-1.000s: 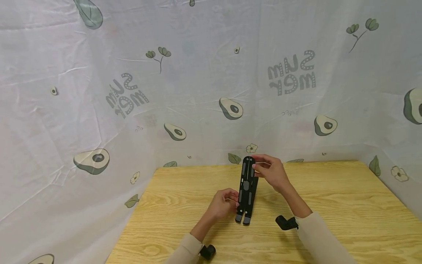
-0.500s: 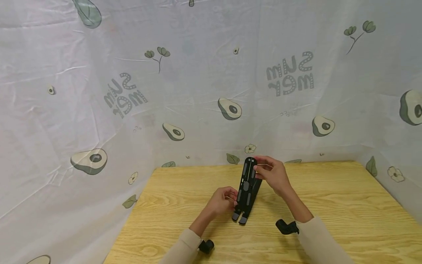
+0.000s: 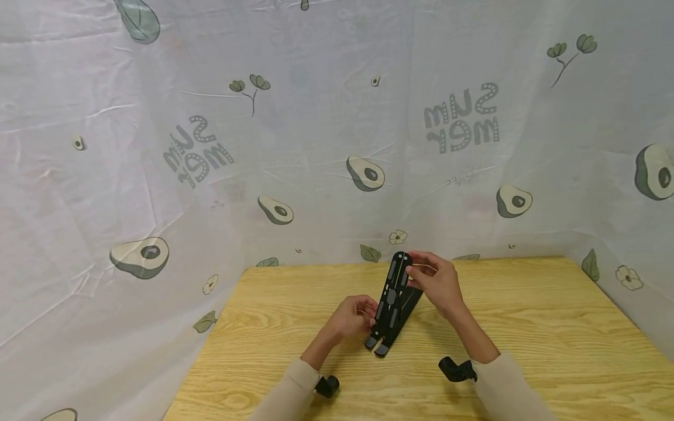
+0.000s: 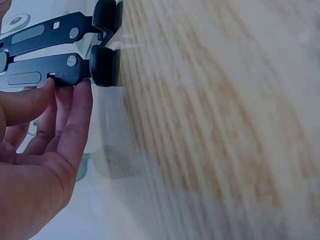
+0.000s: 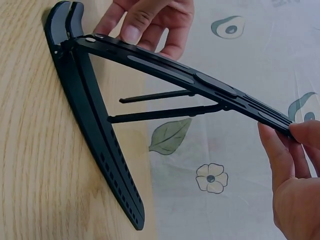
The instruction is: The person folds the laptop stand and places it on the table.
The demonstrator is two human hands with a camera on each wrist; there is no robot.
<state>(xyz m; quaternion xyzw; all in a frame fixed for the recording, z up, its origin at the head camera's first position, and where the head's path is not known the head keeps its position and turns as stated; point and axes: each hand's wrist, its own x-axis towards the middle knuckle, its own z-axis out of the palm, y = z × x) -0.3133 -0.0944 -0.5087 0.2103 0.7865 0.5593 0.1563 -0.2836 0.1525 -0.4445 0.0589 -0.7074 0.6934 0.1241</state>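
A black folding laptop stand (image 3: 391,297) with grey pads is tilted up between both hands. Its upper frame is raised, and the slotted base (image 5: 95,125) slants away beneath it, with two thin support struts (image 5: 165,114) between them. My left hand (image 3: 351,317) pinches the frame's left edge near the hooked lower end; thumb and fingertips (image 4: 82,95) show there in the left wrist view. At the top end, my right hand (image 3: 436,285) grips the frame between thumb and fingers. In the right wrist view the base lies against the wooden table.
The wooden table (image 3: 526,327) carries the stand. Behind it and at the left hangs a pale curtain (image 3: 316,134) printed with avocados. Each wrist wears a small black camera, such as the right one (image 3: 457,369).
The stand has turned, its lower end shifting left and its top slightly right. More of the base shows behind the frame. Both hands keep their hold.
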